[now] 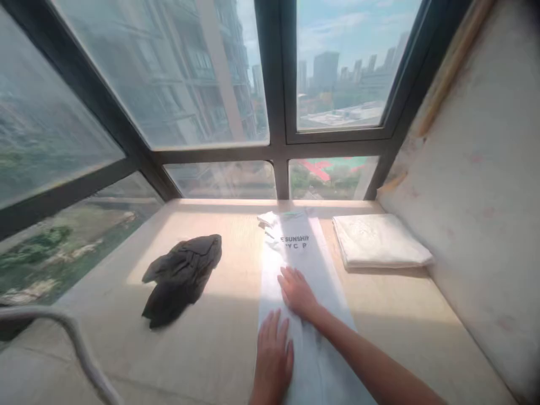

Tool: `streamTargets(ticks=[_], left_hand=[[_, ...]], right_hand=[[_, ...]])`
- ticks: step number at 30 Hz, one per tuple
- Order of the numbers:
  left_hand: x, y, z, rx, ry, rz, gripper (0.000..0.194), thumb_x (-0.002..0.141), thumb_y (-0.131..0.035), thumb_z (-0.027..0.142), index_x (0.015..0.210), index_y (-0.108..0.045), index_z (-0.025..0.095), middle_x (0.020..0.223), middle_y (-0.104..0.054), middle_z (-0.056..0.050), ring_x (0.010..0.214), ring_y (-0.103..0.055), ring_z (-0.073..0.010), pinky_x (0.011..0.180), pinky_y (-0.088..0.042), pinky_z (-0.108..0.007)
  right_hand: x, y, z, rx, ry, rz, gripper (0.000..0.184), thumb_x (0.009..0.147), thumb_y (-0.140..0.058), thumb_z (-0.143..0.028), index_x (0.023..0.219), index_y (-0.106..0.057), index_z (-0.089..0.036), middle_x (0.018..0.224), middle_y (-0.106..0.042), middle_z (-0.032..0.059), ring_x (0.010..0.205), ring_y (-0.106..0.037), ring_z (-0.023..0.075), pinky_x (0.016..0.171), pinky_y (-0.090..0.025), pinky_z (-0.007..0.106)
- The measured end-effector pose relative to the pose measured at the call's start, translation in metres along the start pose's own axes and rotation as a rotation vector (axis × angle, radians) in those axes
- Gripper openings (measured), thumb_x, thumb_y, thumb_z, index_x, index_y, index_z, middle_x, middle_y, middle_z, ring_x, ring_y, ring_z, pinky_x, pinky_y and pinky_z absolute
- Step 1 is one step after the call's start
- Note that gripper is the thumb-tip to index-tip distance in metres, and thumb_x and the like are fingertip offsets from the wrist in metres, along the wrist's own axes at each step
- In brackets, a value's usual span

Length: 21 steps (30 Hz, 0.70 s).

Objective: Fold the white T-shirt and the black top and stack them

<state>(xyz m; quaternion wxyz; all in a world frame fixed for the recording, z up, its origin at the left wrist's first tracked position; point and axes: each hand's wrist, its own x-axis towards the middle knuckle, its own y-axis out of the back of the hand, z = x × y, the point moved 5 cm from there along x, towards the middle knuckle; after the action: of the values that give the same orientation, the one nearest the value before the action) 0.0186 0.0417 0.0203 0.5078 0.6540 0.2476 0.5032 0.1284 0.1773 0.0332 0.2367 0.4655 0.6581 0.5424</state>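
Note:
A white T-shirt (312,275) with dark printed lettering lies folded into a long narrow strip, running away from me toward the window. Its far end has a small crumpled part at the left. My left hand (273,351) rests flat on the strip's left edge, fingers stretched forward. Farther up, my right hand (297,291) lies palm down on the middle of the cloth with its fingers extended. Neither hand grips anything. Part of the shirt is hidden under my hands and right forearm.
A crumpled black garment (183,278) lies to the left. To the right, a folded white cloth (375,242) sits near the wall (485,225). Windows with dark frames (278,112) bound the far side. A grey curved tube (73,334) stands at the lower left.

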Motion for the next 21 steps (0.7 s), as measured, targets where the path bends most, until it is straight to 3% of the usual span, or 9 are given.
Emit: streamTargets(ticks=[3,6,11,15,21], left_hand=[[0.014,-0.013,-0.007,-0.012,-0.001,-0.002,0.053,0.086,-0.043,0.009,0.138,-0.051,0.015,0.144,-0.056,-0.013,0.134,-0.051,-0.0279,0.104,-0.050,-0.047],[0.042,-0.028,-0.025,-0.022,0.054,-0.036,0.050,0.087,-0.039,0.007,0.135,-0.053,0.009,0.140,-0.058,-0.017,0.133,-0.052,-0.0270,0.108,-0.047,-0.046],[0.126,-0.055,-0.069,-0.040,0.124,-0.095,0.046,0.091,-0.036,0.011,0.133,-0.052,0.005,0.143,-0.053,-0.022,0.137,-0.047,-0.0299,0.112,-0.038,-0.050],[0.196,-0.073,-0.092,-0.060,0.165,-0.109,0.045,0.091,-0.040,0.016,0.135,-0.049,0.007,0.144,-0.051,-0.022,0.138,-0.044,-0.0322,0.110,-0.037,-0.050],[0.267,-0.093,-0.112,-0.079,0.264,-0.123,0.038,0.089,-0.047,0.015,0.126,-0.055,0.010,0.136,-0.055,-0.019,0.133,-0.045,-0.0308,0.108,-0.037,-0.047]], right_hand=[[-0.011,0.002,0.001,-0.001,0.034,-0.013,0.043,0.095,-0.047,-0.024,0.136,-0.055,-0.017,0.152,-0.045,0.0125,0.143,-0.034,0.0278,0.117,-0.028,0.046],[-0.020,0.004,0.001,0.007,0.064,-0.024,0.045,0.096,-0.046,-0.027,0.140,-0.053,-0.016,0.154,-0.043,0.0134,0.144,-0.033,0.0286,0.118,-0.027,0.046],[-0.024,0.009,0.000,0.031,0.069,-0.020,0.048,0.099,-0.042,-0.032,0.144,-0.050,-0.016,0.155,-0.042,0.0128,0.145,-0.033,0.0287,0.119,-0.025,0.047],[-0.022,0.010,0.000,0.032,0.058,-0.029,0.049,0.099,-0.042,-0.032,0.144,-0.049,-0.015,0.156,-0.040,0.0130,0.146,-0.031,0.0285,0.120,-0.024,0.047],[-0.021,0.007,0.001,0.079,0.045,-0.076,0.050,0.099,-0.041,-0.034,0.145,-0.047,-0.014,0.158,-0.037,0.0137,0.147,-0.028,0.0305,0.121,-0.022,0.047]])
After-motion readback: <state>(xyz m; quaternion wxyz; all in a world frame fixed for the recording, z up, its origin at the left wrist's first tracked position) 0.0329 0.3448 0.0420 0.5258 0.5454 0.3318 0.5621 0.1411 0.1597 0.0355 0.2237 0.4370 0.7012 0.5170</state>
